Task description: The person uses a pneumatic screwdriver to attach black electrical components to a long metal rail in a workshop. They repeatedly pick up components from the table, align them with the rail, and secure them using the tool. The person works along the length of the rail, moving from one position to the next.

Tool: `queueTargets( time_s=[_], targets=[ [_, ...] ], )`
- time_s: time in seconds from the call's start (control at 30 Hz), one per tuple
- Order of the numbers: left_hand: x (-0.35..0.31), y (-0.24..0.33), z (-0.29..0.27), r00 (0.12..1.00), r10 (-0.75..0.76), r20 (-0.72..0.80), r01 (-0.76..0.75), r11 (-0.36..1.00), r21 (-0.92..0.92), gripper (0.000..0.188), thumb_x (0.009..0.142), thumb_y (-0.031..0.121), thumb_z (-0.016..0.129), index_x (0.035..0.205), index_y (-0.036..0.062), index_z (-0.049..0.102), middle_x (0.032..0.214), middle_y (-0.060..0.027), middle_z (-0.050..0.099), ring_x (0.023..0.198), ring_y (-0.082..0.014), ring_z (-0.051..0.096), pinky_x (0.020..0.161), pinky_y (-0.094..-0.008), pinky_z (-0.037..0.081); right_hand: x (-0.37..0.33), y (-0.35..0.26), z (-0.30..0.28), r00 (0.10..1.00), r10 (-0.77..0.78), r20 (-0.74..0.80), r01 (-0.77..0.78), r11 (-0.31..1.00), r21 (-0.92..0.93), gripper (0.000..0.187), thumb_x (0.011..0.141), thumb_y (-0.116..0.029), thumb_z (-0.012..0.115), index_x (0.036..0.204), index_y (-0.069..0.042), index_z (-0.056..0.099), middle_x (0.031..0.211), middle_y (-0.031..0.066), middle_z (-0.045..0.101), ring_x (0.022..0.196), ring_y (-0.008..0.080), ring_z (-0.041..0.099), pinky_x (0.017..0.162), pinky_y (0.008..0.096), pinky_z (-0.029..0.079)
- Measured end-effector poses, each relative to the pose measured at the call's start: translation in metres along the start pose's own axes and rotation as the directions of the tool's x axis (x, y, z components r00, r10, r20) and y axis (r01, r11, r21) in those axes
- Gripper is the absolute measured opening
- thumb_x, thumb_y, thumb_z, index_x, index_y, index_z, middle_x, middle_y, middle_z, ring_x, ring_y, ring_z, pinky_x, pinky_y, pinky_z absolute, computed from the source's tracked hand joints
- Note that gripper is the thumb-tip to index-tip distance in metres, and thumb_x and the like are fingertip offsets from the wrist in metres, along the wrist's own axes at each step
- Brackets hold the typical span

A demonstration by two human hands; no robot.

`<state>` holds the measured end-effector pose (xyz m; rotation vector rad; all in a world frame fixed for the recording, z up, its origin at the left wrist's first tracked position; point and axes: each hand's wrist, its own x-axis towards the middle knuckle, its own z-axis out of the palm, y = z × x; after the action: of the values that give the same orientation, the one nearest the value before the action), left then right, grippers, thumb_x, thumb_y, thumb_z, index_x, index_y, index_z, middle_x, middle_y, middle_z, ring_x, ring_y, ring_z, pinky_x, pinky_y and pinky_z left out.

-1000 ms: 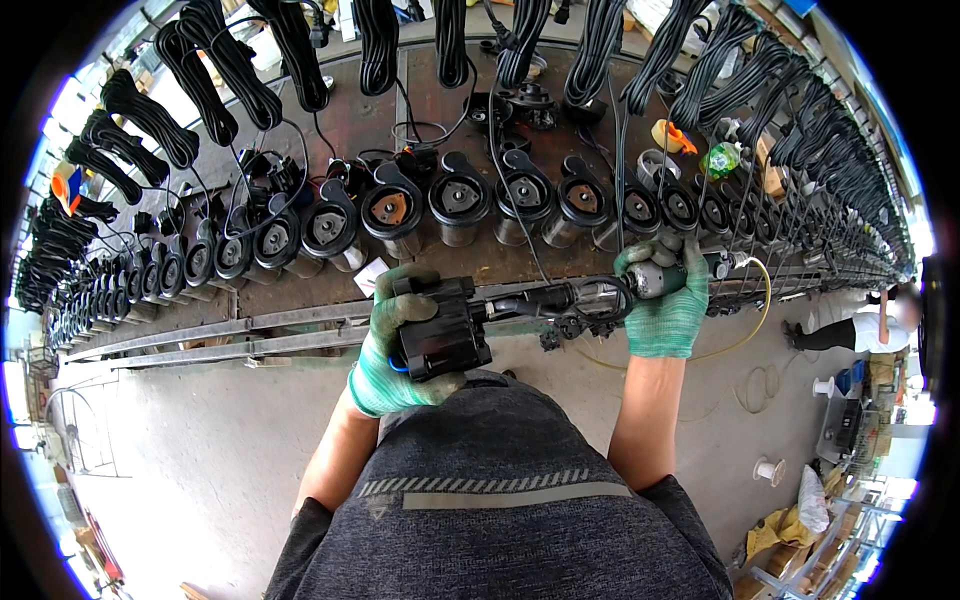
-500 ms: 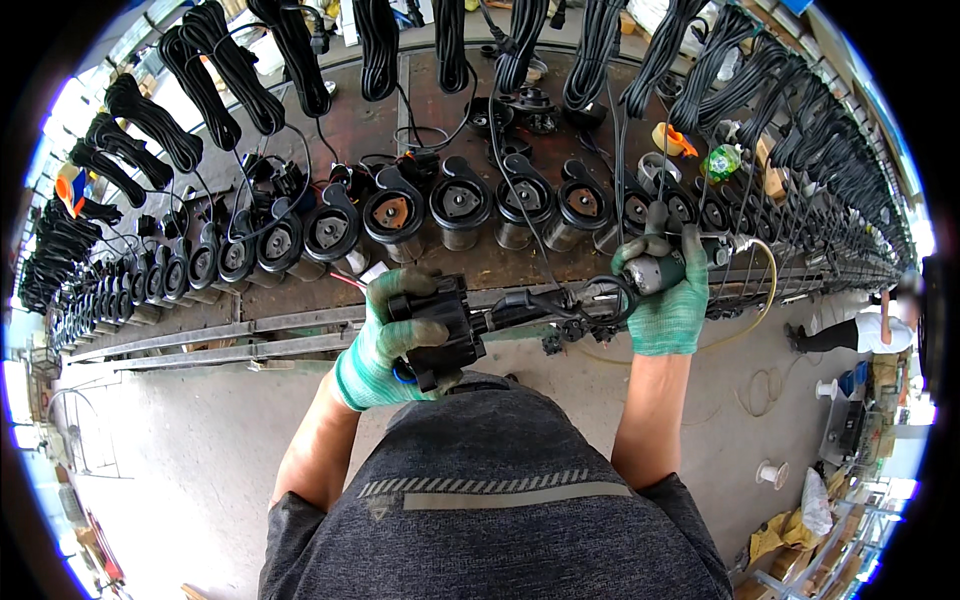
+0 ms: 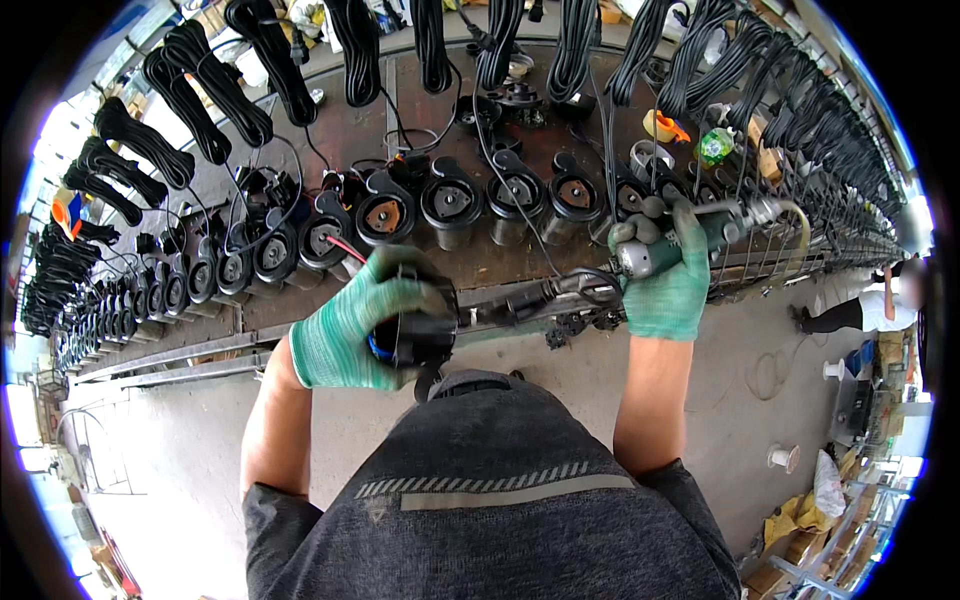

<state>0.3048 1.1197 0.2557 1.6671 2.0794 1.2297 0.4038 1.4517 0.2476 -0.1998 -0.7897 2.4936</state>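
Note:
Both my hands wear green gloves with grey fingertips. My left hand [image 3: 355,325] is closed around a black plastic housing [image 3: 428,335], held up in front of the bench edge. Red wires [image 3: 345,247] and a bit of blue show beside it. A black cable [image 3: 520,303] runs from the housing's right side toward a small loop below the driver. My right hand [image 3: 675,270] grips a green and grey air screwdriver [image 3: 645,257], its hose end tilted up to the right. Its bit end is hard to make out, and I cannot tell whether it touches anything.
Along the bench [image 3: 330,130] stands a long row of round motor units [image 3: 451,203] with black rims. Coiled black cables [image 3: 360,60] hang above it. An orange tape dispenser [image 3: 665,127] lies behind the row. A person [image 3: 885,312] stands far right, near white spools [image 3: 784,458] on the floor.
My left hand has turned the housing and its wrist has shifted left. The red wires have swung up beside it. The screwdriver's hose end has moved right and is blurred.

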Motion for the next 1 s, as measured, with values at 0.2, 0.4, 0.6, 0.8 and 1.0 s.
queueTargets(
  time_s=[0.2, 0.4, 0.6, 0.8, 1.0],
  targets=[
    [0.012, 0.006, 0.073, 0.689, -0.622, -0.372, -0.087, 0.438, -0.895, 0.083, 0.073, 0.031, 0.086, 0.140, 0.0096, 0.043, 0.131, -0.0150, 0.055, 0.115, -0.0326, 0.063, 0.085, -0.0457, 0.063, -0.005, -0.001, 0.017, 0.966, -0.249, 0.075, 0.236, 0.960, 0.148, 0.035, 0.099, -0.037, 0.065, 0.111, -0.004, 0.065, 0.097, 0.0072, 0.068, 0.096, 0.0205, 0.064, 0.106, 0.0529, 0.048],
    [0.008, -0.009, 0.105, 0.681, -0.719, -0.138, -0.378, -0.184, -0.907, 0.071, 0.088, 0.062, 0.056, 0.146, 0.0218, 0.048, 0.141, -0.0138, 0.057, 0.121, -0.0403, 0.060, 0.061, -0.0377, 0.064, 0.012, -0.022, -0.018, 0.982, -0.174, -0.068, 0.186, 0.944, 0.274, 0.037, 0.099, -0.036, 0.064, 0.111, -0.001, 0.063, 0.093, 0.0097, 0.068, 0.091, 0.0236, 0.066, 0.106, 0.0566, 0.048],
    [0.023, -0.072, 0.074, 0.555, -0.717, -0.421, -0.598, 0.008, -0.801, 0.059, 0.096, 0.060, 0.046, 0.137, 0.0188, 0.059, 0.131, -0.0096, 0.066, 0.117, -0.0339, 0.065, 0.109, -0.0582, 0.045, -0.001, -0.056, -0.082, 0.949, -0.265, -0.172, 0.305, 0.911, 0.279, 0.030, 0.096, -0.032, 0.068, 0.102, -0.002, 0.065, 0.094, 0.0107, 0.068, 0.089, 0.0246, 0.066, 0.106, 0.0573, 0.047],
    [0.135, -0.206, 0.049, 0.191, -0.909, -0.371, -0.571, 0.205, -0.795, 0.054, 0.092, 0.046, 0.071, 0.133, 0.0157, 0.053, 0.128, -0.0108, 0.061, 0.109, -0.0319, 0.064, 0.094, -0.0496, 0.058, -0.036, -0.090, -0.134, 0.900, -0.342, -0.270, 0.397, 0.899, 0.184, 0.028, 0.096, -0.028, 0.068, 0.101, -0.001, 0.067, 0.092, 0.0102, 0.068, 0.088, 0.0247, 0.066, 0.105, 0.0585, 0.048],
    [0.207, -0.259, 0.069, 0.080, -0.883, -0.462, -0.065, 0.458, -0.886, 0.047, 0.089, 0.017, 0.078, 0.128, 0.0204, 0.052, 0.110, -0.0066, 0.066, 0.091, -0.0247, 0.068, 0.069, -0.0454, 0.058, -0.082, -0.130, -0.181, 0.758, -0.430, -0.491, 0.546, 0.830, 0.115, 0.025, 0.096, -0.027, 0.068, 0.098, -0.002, 0.066, 0.096, 0.0107, 0.071, 0.086, 0.0237, 0.067, 0.105, 0.0593, 0.048]
  ],
)
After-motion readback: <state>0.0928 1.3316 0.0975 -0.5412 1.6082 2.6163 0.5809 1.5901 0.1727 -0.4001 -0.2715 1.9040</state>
